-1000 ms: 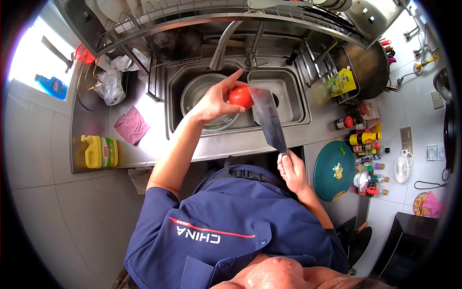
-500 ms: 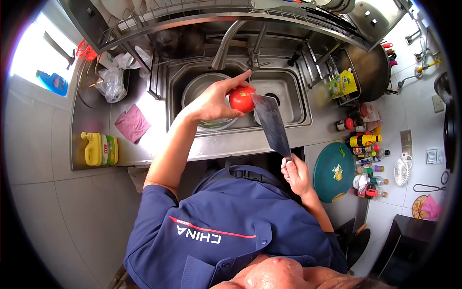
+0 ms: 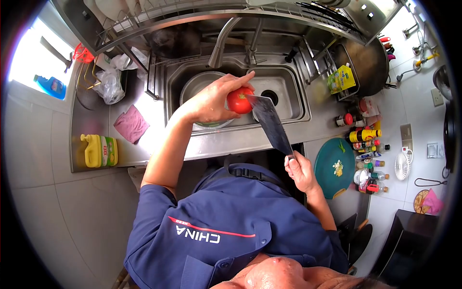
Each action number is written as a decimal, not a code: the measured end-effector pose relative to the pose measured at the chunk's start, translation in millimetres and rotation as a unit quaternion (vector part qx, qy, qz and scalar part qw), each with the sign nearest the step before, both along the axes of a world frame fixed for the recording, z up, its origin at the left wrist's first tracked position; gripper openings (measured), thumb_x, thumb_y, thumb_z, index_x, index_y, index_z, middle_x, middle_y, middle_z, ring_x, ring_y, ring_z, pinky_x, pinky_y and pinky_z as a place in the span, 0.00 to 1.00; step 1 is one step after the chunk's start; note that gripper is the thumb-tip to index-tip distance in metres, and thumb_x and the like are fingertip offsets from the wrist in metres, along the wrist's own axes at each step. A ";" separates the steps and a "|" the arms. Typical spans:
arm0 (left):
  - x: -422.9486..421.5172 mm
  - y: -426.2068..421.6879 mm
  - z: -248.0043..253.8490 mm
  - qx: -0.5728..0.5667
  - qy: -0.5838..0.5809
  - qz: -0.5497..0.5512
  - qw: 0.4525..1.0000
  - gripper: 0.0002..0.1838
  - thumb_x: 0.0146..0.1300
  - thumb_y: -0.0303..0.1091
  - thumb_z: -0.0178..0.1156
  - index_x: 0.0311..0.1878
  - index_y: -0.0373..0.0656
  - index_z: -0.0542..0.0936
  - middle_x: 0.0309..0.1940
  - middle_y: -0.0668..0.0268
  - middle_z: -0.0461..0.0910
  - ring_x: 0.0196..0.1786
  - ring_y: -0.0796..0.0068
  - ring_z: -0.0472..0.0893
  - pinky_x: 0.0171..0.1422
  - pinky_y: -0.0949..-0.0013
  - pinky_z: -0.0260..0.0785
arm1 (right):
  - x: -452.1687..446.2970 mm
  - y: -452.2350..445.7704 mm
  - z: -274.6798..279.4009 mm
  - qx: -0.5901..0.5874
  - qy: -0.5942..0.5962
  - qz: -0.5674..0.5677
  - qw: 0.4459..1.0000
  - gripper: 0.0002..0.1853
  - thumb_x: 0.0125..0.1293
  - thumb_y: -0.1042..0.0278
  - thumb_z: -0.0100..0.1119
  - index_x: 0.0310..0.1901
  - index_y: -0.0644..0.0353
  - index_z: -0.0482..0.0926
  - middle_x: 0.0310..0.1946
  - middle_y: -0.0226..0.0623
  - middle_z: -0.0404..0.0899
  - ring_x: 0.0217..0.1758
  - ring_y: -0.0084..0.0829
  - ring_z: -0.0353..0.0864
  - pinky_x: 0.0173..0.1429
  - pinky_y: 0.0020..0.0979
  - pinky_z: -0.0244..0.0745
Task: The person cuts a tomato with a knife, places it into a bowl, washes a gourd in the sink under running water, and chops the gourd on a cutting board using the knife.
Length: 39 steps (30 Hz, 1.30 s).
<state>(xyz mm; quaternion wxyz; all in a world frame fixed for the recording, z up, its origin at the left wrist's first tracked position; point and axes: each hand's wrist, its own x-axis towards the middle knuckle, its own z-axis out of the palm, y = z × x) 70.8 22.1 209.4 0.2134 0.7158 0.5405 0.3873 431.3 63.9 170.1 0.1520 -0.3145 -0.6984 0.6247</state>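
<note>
My left hand (image 3: 216, 98) grips a whole red tomato (image 3: 239, 100) above the sink, fingers on its far side and thumb on its near side. My right hand (image 3: 302, 172) is wrapped round the handle of a cleaver (image 3: 270, 121). The blade slants away from me, up to the left. Its far corner meets the tomato close to the stem end; I cannot tell how deep it goes. Below my left hand, a round metal basin (image 3: 188, 89) sits in the left bowl of the double sink (image 3: 304, 108), partly hidden by the hand.
A faucet (image 3: 222, 45) arches over the sink, under a dish rack (image 3: 144, 30). On the right lies a green cutting board (image 3: 327, 178) with chopped pale pieces (image 3: 338, 168), beside several seasoning bottles (image 3: 364, 136). On the left are a pink cloth (image 3: 131, 124) and a yellow jug (image 3: 100, 151).
The cleaver's far corner has shifted left, further onto the tomato's stem area. My right hand has moved slightly right and turned. The whole view has shifted a little.
</note>
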 end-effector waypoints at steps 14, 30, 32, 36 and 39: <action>4.3 0.1 -3.0 0.019 0.062 -0.010 0.998 0.52 0.46 0.22 0.75 0.78 0.47 0.64 0.58 0.60 0.81 0.62 0.53 0.77 0.71 0.55 0.70 | 1.7 7.0 16.4 0.031 -0.039 0.037 0.998 0.23 0.80 0.45 0.49 0.38 0.60 0.72 0.24 0.25 0.67 0.25 0.15 0.62 0.29 0.20 0.62; 5.7 2.6 -10.2 0.003 0.081 -0.011 0.997 0.53 0.47 0.22 0.75 0.79 0.50 0.63 0.57 0.57 0.80 0.60 0.52 0.78 0.69 0.55 0.71 | 0.0 15.4 30.2 0.065 -0.107 0.033 0.992 0.25 0.80 0.46 0.50 0.36 0.63 0.75 0.21 0.33 0.71 0.25 0.26 0.71 0.34 0.30 0.70; 1.7 4.4 -17.6 -0.029 0.040 0.001 0.999 0.53 0.47 0.22 0.75 0.79 0.48 0.62 0.57 0.56 0.80 0.61 0.52 0.78 0.70 0.56 0.71 | -0.4 13.7 27.2 0.078 -0.102 0.027 0.991 0.24 0.80 0.47 0.50 0.36 0.63 0.75 0.21 0.32 0.71 0.25 0.25 0.71 0.34 0.30 0.69; -0.6 13.6 -70.4 -0.103 -0.347 0.093 0.927 0.45 0.54 0.24 0.71 0.76 0.35 0.63 0.61 0.52 0.76 0.64 0.50 0.77 0.74 0.54 0.70 | -0.6 6.7 23.9 -0.012 -0.010 -0.042 0.999 0.22 0.81 0.48 0.49 0.37 0.60 0.73 0.22 0.25 0.68 0.23 0.17 0.65 0.28 0.23 0.62; 4.1 15.0 -105.5 -0.108 -0.743 0.096 0.653 0.35 0.62 0.31 0.63 0.70 0.27 0.65 0.63 0.46 0.73 0.65 0.45 0.75 0.75 0.48 0.69 | -6.6 0.7 23.6 -0.073 0.057 -0.080 0.992 0.20 0.82 0.48 0.47 0.38 0.57 0.72 0.24 0.21 0.65 0.22 0.12 0.60 0.24 0.18 0.55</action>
